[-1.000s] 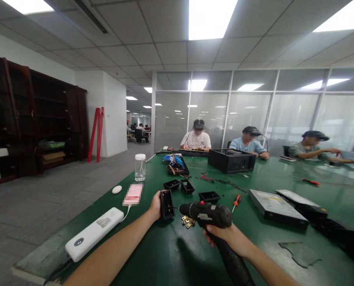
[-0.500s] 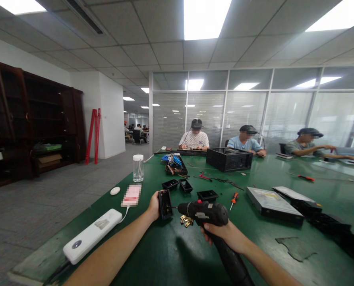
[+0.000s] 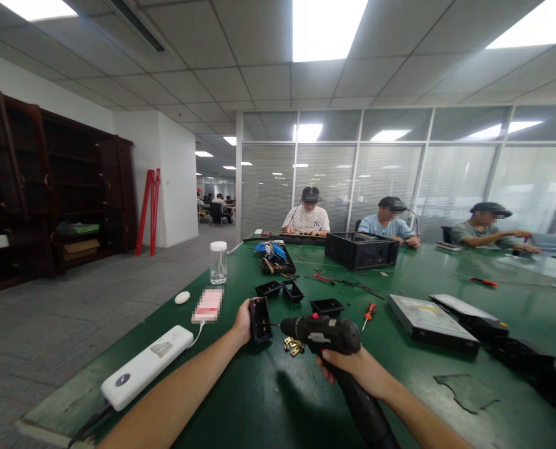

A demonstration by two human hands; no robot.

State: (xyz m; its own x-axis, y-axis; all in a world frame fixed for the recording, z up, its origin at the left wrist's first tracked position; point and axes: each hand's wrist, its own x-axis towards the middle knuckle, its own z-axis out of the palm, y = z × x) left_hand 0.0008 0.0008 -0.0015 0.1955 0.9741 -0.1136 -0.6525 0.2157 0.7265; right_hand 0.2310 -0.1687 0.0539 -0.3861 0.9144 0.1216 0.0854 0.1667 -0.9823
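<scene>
Green surface (image 3: 240, 399) runs under your left hand (image 3: 244, 323) and right hand (image 3: 355, 369). Glass partition (image 3: 324, 181) well beyond them, dark cabinet (image 3: 78, 193) far off left. Left grips a black frame (image 3: 261, 321), stood tilted; right is wrapped round the drill (image 3: 331, 335), bit aimed at the frame. Brass pieces (image 3: 294, 347) lie between your hands, other frames (image 3: 293, 299) just beyond. Left fingers partly hidden behind the frame; can't tell if the bit touches it. Drill's base cut off below. Phone (image 3: 208, 304), left of your left hand, pixelated.
</scene>
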